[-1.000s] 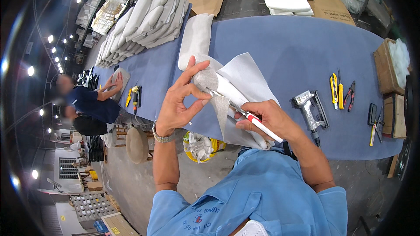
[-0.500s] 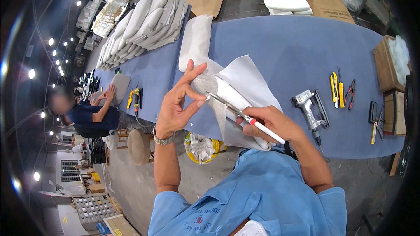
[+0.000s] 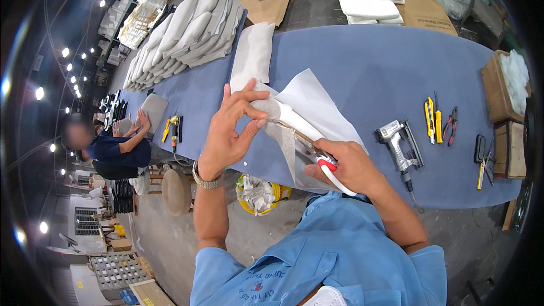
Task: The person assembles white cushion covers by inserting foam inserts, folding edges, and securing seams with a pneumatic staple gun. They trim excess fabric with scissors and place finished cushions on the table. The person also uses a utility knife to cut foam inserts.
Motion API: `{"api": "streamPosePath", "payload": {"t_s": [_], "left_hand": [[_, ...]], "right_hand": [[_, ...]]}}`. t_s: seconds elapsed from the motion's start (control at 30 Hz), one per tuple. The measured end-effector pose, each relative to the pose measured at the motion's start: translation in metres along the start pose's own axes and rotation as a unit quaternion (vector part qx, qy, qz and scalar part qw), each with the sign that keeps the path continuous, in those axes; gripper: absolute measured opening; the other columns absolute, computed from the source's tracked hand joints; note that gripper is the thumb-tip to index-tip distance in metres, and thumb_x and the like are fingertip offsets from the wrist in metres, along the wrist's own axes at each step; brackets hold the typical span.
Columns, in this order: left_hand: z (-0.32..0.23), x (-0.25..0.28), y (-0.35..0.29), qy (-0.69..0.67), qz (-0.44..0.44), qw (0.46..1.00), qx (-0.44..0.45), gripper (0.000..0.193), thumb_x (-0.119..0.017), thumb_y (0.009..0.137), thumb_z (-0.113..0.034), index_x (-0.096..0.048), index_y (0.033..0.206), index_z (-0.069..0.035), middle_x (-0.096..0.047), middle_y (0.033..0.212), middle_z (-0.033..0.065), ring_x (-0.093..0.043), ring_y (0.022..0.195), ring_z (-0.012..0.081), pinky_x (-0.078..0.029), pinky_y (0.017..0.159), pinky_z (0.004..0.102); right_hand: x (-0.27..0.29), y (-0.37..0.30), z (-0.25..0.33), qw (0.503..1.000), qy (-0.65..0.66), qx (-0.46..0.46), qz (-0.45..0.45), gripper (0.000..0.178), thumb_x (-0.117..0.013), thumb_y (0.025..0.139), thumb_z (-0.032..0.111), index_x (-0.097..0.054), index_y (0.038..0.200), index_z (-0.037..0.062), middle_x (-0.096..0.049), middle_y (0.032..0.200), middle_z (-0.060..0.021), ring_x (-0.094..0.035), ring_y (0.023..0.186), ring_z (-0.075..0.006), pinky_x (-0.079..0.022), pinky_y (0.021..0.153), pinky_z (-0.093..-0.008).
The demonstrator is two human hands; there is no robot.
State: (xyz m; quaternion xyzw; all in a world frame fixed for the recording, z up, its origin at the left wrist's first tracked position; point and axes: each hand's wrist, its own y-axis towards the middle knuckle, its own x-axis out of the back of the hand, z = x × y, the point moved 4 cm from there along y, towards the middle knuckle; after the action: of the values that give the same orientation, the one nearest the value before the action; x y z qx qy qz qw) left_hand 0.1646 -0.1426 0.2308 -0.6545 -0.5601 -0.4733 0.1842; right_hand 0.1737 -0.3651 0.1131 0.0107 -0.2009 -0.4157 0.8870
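Observation:
My right hand is closed round scissors with white-and-red handles. Their blades point up and left along the edge of a padded piece in light grey fabric. My left hand pinches the fabric's edge between thumb and forefinger, close to the blade tips, its other fingers spread over the piece. The padded piece reaches to the far table edge as a pale grey pad. A thin white sheet of cloth fans out from its right side. The blade tips are partly hidden by fabric.
On the blue table to the right lie a staple gun, a yellow cutter and red-handled pliers. Stacked grey cushions stand far left. A yellow scrap bin is below. A co-worker works at left.
The scissors have turned in my right hand, and their blades sit lower against the fabric edge. My left fingers have shifted slightly up. The white scrap at my left fingertips no longer shows.

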Motion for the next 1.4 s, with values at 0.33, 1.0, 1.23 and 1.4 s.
{"api": "streamPosePath", "payload": {"t_s": [0.33,1.0,1.23,1.4], "left_hand": [[0.014,0.003,0.040,-0.146,0.119,0.981,0.049,0.006,-0.071,0.092,-0.003,-0.066,0.089,-0.001,-0.067,0.097,0.0092,-0.070,0.114,0.0282,-0.049,0.100,0.0407],[0.006,-0.010,0.080,-0.075,0.202,0.972,0.091,0.012,-0.073,0.092,-0.007,-0.066,0.089,0.002,-0.074,0.101,0.0109,-0.067,0.094,0.0128,-0.051,0.080,0.0277],[-0.001,-0.015,0.086,-0.049,0.206,0.975,0.072,0.013,-0.074,0.092,-0.009,-0.067,0.090,0.002,-0.072,0.094,0.0065,-0.063,0.085,0.0094,-0.049,0.073,0.0272],[-0.010,-0.017,0.090,-0.059,0.184,0.980,0.051,0.013,-0.075,0.093,-0.010,-0.067,0.090,0.000,-0.070,0.088,0.0052,-0.061,0.080,0.0090,-0.049,0.070,0.0275]], "right_hand": [[0.006,-0.001,-0.001,1.000,-0.024,-0.014,-0.009,0.060,-0.073,0.088,0.057,-0.071,0.112,0.0018,-0.073,0.094,-0.0189,-0.071,0.089,-0.0387,-0.054,0.076,-0.0462],[0.024,-0.001,0.002,0.997,-0.011,-0.070,-0.009,0.067,-0.070,0.090,0.062,-0.072,0.112,-0.0012,-0.072,0.083,-0.0227,-0.072,0.081,-0.0393,-0.054,0.072,-0.0457],[0.027,-0.003,0.004,0.994,-0.071,-0.066,-0.048,0.066,-0.070,0.089,0.063,-0.072,0.112,0.0014,-0.073,0.086,-0.0209,-0.072,0.083,-0.0408,-0.055,0.074,-0.0474],[0.037,-0.007,0.011,0.993,-0.075,-0.089,-0.029,0.065,-0.069,0.089,0.064,-0.072,0.114,0.0043,-0.074,0.090,-0.0206,-0.072,0.086,-0.0415,-0.055,0.076,-0.0490]]}}
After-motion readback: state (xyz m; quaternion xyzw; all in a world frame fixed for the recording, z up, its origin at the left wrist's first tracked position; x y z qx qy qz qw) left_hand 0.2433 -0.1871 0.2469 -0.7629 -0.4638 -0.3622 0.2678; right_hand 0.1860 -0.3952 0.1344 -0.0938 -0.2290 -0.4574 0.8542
